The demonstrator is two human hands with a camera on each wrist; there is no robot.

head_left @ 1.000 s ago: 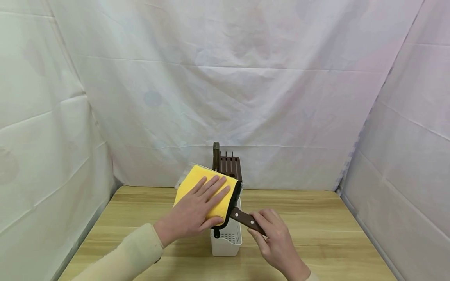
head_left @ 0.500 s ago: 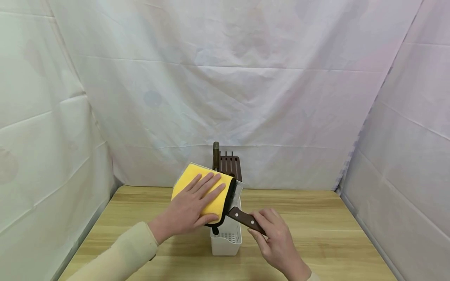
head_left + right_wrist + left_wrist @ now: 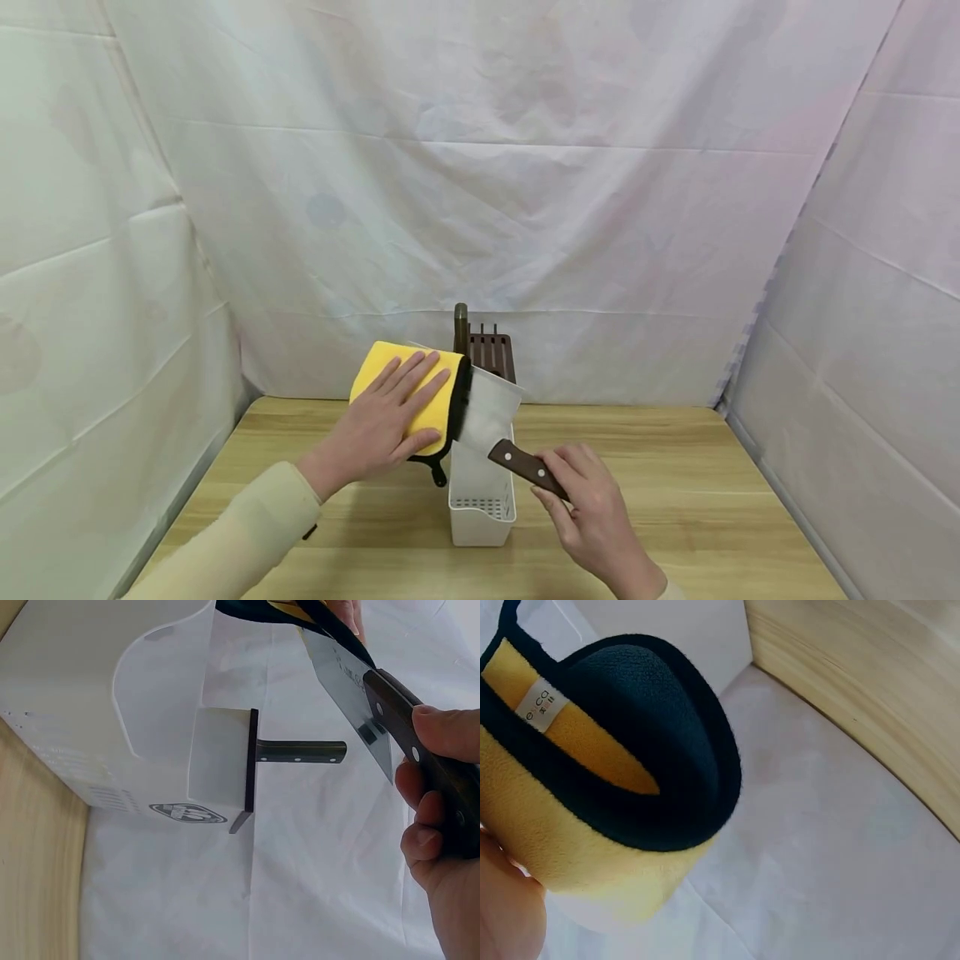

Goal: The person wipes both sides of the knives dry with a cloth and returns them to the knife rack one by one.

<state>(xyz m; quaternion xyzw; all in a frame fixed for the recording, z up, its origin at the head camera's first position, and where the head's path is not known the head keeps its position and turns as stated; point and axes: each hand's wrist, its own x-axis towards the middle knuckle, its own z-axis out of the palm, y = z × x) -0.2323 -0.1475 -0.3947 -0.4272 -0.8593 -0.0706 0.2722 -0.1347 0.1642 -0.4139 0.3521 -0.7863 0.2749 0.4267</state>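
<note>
My right hand (image 3: 596, 517) grips the dark brown riveted handle of a cleaver (image 3: 491, 408), fingers curled round it. The cleaver's broad blade points up and left above the white holder (image 3: 483, 529). My left hand (image 3: 375, 429) lies on a folded yellow cloth (image 3: 378, 362) with a black edge, its fingers straight and spread. The cloth covers the blade's far part, while the part near the handle is bare. In the left wrist view, the cloth (image 3: 592, 817) shows a dark underside, a label and a hanging loop.
The white holder stands on the wood-grain table (image 3: 637, 483). A brown slotted rack (image 3: 491, 354) tops its back, with a dark-handled knife (image 3: 461, 325) upright in it. A white curtain (image 3: 480, 208) hangs behind and at both sides.
My left hand and the cloth have slid left along the blade, baring more of it near the handle. My right hand and the cleaver have barely moved.
</note>
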